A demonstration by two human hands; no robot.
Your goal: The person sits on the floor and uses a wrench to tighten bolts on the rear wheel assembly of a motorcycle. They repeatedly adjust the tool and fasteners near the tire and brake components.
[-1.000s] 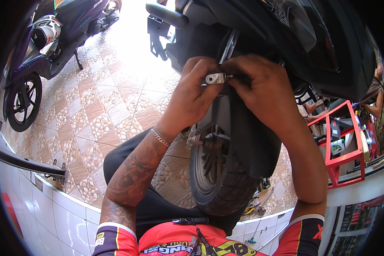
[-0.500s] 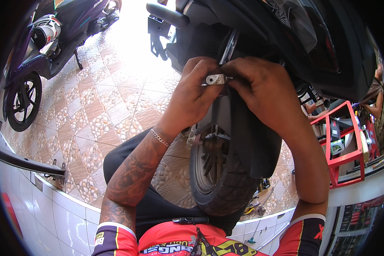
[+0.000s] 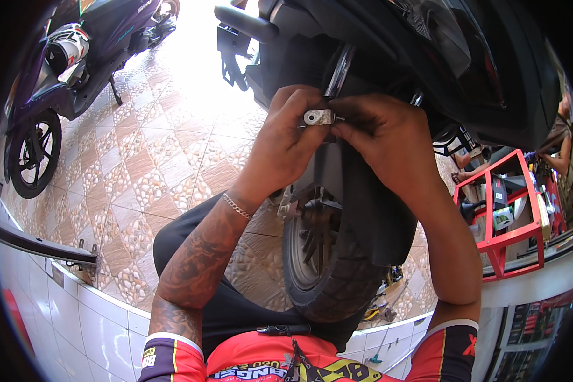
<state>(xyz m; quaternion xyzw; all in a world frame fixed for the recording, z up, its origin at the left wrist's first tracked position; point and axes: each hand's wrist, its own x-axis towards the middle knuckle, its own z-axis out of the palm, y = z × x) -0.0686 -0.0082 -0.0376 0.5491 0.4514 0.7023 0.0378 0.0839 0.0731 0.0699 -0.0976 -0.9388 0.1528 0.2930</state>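
In front of the motorbike's fork, my left hand point(image 3: 280, 140) pinches a small silvery metal block with a round hole point(image 3: 318, 117) between thumb and fingers. A thin pin-like piece sticks out of the block's right end. My right hand point(image 3: 388, 130) is closed there, its thumb and fingertips pressed together beside that pin; whether they grip it is hidden. Just beyond my hands rises a shiny fork tube point(image 3: 340, 70). Below them are the black front fender point(image 3: 388, 223) and the front tyre point(image 3: 337, 286), which stands between my legs.
Dark motorbike bodywork point(image 3: 388, 44) overhangs from the top. Another scooter point(image 3: 57, 95) with a white patterned helmet point(image 3: 69, 44) stands at far left. A red metal rack point(image 3: 516, 239) holds bottles at right, near another person's arm. Tools point(image 3: 379, 312) lie beside the tyre.
The metal block has shifted slightly left. My right hand has turned a little, its thumb now lower and nearer the pin, and my right forearm has swung slightly inward.
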